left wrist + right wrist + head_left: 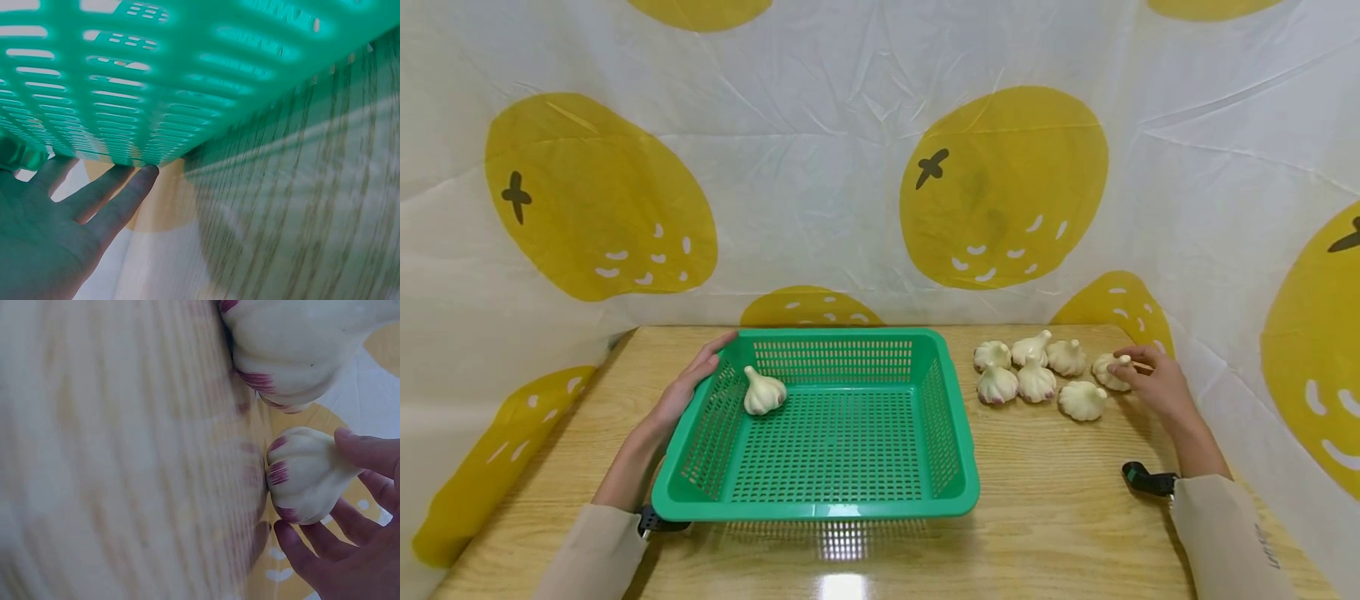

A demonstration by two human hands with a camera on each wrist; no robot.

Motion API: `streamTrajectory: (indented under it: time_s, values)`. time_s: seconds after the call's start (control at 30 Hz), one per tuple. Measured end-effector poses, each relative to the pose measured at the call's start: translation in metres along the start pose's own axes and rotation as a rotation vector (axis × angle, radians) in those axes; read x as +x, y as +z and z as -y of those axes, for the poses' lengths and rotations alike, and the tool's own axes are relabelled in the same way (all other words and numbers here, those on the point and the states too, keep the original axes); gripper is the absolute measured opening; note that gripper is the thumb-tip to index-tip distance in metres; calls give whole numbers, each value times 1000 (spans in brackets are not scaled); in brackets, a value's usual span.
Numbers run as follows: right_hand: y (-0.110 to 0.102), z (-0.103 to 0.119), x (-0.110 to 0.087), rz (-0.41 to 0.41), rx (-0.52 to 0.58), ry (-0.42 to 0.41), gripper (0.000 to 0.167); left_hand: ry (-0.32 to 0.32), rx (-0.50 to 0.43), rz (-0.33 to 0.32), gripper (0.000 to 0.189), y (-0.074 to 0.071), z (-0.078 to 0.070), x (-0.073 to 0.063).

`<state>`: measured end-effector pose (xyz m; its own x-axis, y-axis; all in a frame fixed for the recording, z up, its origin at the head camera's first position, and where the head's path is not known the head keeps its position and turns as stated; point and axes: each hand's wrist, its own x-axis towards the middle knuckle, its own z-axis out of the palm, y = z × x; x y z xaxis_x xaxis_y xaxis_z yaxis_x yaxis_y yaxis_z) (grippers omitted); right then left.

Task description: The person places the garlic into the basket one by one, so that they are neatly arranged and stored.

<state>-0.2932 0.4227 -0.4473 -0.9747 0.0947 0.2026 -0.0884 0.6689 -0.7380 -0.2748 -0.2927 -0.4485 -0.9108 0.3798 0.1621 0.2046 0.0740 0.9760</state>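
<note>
My right hand (pixel 1167 390) is at the far right of the table, with its thumb and fingers around a garlic bulb (pixel 1108 372). In the right wrist view, the thumb touches the neck of this white, purple-streaked bulb (pixel 307 478), which sits on the table. Several other garlic bulbs (pixel 1036 381) lie in a group to its left. A green plastic basket (pixel 816 509) stands left of centre, holding one garlic bulb (pixel 764 393) near its left wall. Against the basket's left side rests my left hand (pixel 681 392), its fingers (pixel 119 209) straight and spread in the left wrist view.
The wooden table (pixel 1045 517) meets a white curtain (pixel 820 208) with yellow fruit prints at the back and sides. Black wrist mounts (pixel 1150 481) sit at both sleeve cuffs. A nearer garlic bulb (pixel 300 347) stands just beside the right hand's bulb.
</note>
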Motion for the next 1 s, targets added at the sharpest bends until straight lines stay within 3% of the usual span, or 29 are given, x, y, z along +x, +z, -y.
streamTrajectory:
  time_s: [0.33,0.57,1.0]
  values:
    - [-1,-7,-2,-9,-3,12,45,18,31,-11,56,1,1,0]
    - [-4,0,-2,-69,0,-20,42,17,11,-7,57,-1,1,0]
    - [-17,24,-4,-1,15,-32,45,2,-1,-1,57,1,-1,-1]
